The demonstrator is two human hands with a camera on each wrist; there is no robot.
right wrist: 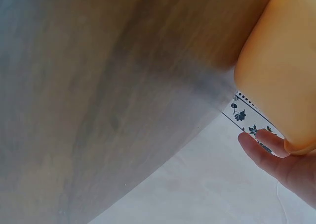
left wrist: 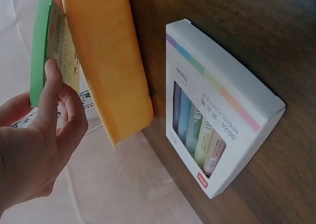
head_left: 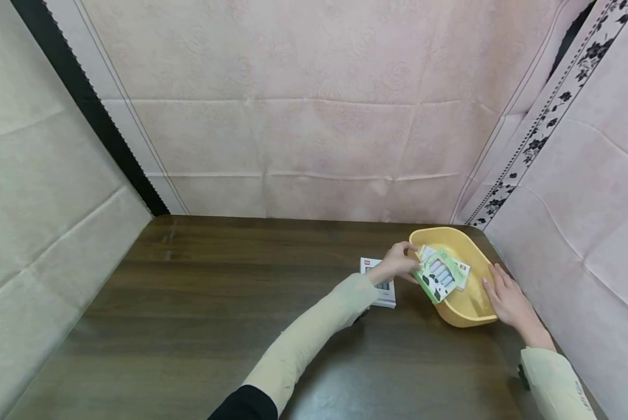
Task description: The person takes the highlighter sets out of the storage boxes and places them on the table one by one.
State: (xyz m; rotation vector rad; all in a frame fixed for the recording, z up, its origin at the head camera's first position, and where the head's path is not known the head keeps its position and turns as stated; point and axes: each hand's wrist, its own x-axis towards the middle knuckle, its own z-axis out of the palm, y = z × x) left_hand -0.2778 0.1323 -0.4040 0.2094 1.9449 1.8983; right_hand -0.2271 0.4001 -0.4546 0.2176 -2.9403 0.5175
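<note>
My left hand [head_left: 400, 261] pinches a green box of highlighters [head_left: 441, 276] with a cow print and a window on its front. The green box is tilted over the left side of a yellow plastic basin [head_left: 466, 303]. A white box [head_left: 462, 282] shows partly behind it in the basin, mostly hidden. My right hand [head_left: 510, 298] holds the basin's right rim, with fingers outside the wall in the right wrist view. Below my left wrist, a white highlighter box [left wrist: 224, 105] with a rainbow stripe lies on the table; pastel highlighters show through its window.
The brown wooden table [head_left: 198, 315] stretches out to the left of the basin. Pale cloth [head_left: 303, 134] hangs along the back edge. More cloth [head_left: 586, 233], with a black floral border, stands close to the basin's right side.
</note>
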